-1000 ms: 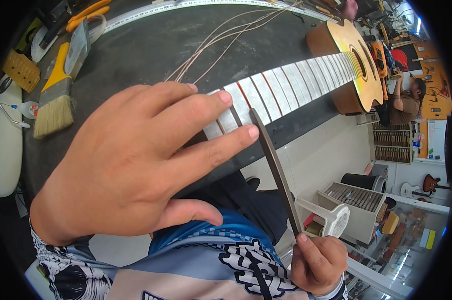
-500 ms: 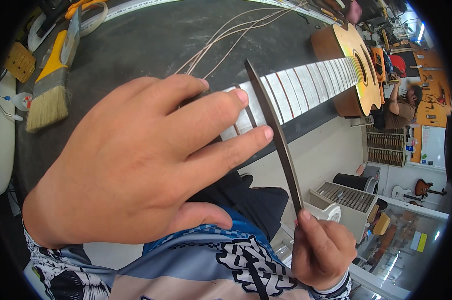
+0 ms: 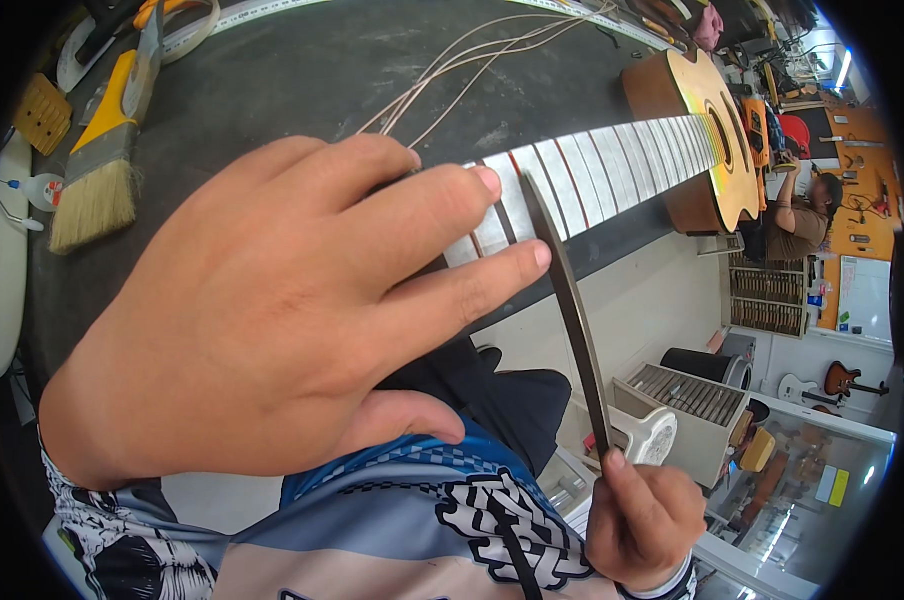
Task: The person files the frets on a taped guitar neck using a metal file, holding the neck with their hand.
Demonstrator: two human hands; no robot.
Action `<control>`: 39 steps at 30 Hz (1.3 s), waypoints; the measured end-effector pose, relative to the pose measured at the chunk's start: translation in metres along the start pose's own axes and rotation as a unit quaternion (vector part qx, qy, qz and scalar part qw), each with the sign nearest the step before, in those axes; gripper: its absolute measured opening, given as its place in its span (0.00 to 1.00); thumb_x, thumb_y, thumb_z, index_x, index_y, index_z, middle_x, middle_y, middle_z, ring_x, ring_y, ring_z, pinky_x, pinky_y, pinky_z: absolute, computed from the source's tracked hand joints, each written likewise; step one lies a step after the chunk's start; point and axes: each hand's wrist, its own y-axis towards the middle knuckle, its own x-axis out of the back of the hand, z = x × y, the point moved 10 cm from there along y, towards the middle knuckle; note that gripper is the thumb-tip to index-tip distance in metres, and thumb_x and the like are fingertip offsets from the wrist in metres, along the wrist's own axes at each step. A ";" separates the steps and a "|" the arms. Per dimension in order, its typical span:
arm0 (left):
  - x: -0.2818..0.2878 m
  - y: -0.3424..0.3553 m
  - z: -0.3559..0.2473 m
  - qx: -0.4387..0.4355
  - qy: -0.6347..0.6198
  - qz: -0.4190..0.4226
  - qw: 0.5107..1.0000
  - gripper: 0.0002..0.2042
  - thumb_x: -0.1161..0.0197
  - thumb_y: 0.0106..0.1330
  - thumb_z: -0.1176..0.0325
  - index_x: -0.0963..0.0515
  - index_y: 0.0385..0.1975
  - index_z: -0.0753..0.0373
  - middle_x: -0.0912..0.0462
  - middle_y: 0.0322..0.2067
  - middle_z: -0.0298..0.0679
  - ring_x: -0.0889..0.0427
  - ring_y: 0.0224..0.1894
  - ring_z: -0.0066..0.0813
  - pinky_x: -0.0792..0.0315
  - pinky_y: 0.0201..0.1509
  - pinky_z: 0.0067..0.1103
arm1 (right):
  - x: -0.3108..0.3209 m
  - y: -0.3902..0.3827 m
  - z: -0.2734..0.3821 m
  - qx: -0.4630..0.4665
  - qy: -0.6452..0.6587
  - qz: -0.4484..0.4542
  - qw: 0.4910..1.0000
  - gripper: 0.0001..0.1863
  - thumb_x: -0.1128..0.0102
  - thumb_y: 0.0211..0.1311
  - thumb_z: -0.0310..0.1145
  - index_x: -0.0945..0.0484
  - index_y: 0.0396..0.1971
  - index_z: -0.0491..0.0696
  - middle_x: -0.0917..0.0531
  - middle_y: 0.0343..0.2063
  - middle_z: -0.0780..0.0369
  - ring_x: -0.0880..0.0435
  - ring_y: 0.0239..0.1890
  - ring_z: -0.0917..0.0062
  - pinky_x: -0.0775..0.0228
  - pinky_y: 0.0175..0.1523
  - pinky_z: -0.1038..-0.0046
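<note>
An acoustic guitar (image 3: 682, 85) lies on the dark bench, its neck reaching toward me. Silvery strips cover the fretboard (image 3: 612, 165) between the frets. My left hand (image 3: 262, 290) rests over the near end of the neck with its fingers spread, and hides that end. Its index fingertip lies beside a long, thin dark file (image 3: 570, 305). My right hand (image 3: 647, 515) pinches the file's lower end between thumb and fingers, below the bench edge. The file's upper end crosses the fretboard at a slant.
Thin cords (image 3: 442, 75) run over the bench (image 3: 292, 85). A wide brush (image 3: 97, 195) and a small bottle (image 3: 44, 190) lie at the left. Beyond the bench edge stand a white slatted cabinet (image 3: 687, 400) and, farther right, another person (image 3: 807, 215).
My right hand has drawn the file down toward me, so its tip now sits on the fretboard rather than past its far edge. The left hand has barely moved.
</note>
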 end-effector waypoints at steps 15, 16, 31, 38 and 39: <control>-0.001 0.000 0.001 -0.008 -0.011 0.003 1.000 0.39 0.28 0.44 0.41 0.18 0.59 0.56 0.24 0.58 0.49 0.21 0.49 0.50 0.25 0.52 0.37 | -0.012 0.058 0.002 0.000 0.044 -0.011 0.999 0.28 0.36 0.46 0.12 0.16 0.52 0.42 0.20 0.18 0.59 0.23 0.17 0.72 0.32 0.26 0.76; -0.001 0.000 0.001 -0.010 -0.012 0.002 1.000 0.39 0.28 0.45 0.41 0.18 0.59 0.56 0.24 0.58 0.49 0.21 0.49 0.50 0.25 0.51 0.37 | -0.011 0.057 0.004 0.005 0.032 -0.009 0.999 0.29 0.36 0.46 0.12 0.16 0.53 0.42 0.20 0.18 0.59 0.22 0.17 0.72 0.32 0.26 0.76; 0.001 0.012 0.000 0.025 -0.006 0.098 0.995 0.39 0.28 0.45 0.42 0.19 0.59 0.57 0.25 0.60 0.50 0.21 0.51 0.51 0.26 0.49 0.35 | -0.001 0.013 0.003 0.006 0.015 -0.009 1.000 0.28 0.37 0.44 0.11 0.15 0.50 0.43 0.20 0.18 0.59 0.23 0.17 0.70 0.33 0.26 0.73; -0.012 0.008 0.006 0.019 0.011 0.106 0.994 0.39 0.29 0.46 0.42 0.19 0.58 0.58 0.25 0.61 0.51 0.20 0.52 0.51 0.26 0.50 0.35 | -0.010 0.060 0.006 -0.001 0.047 -0.011 0.999 0.27 0.38 0.47 0.11 0.15 0.51 0.42 0.19 0.18 0.58 0.22 0.17 0.73 0.33 0.26 0.77; -0.016 -0.005 0.009 -0.037 0.037 0.002 0.999 0.39 0.29 0.45 0.42 0.19 0.58 0.58 0.25 0.61 0.51 0.20 0.52 0.51 0.26 0.50 0.35 | -0.009 0.057 0.006 0.000 0.047 -0.010 0.999 0.27 0.38 0.47 0.11 0.15 0.51 0.42 0.19 0.18 0.58 0.22 0.17 0.73 0.33 0.26 0.77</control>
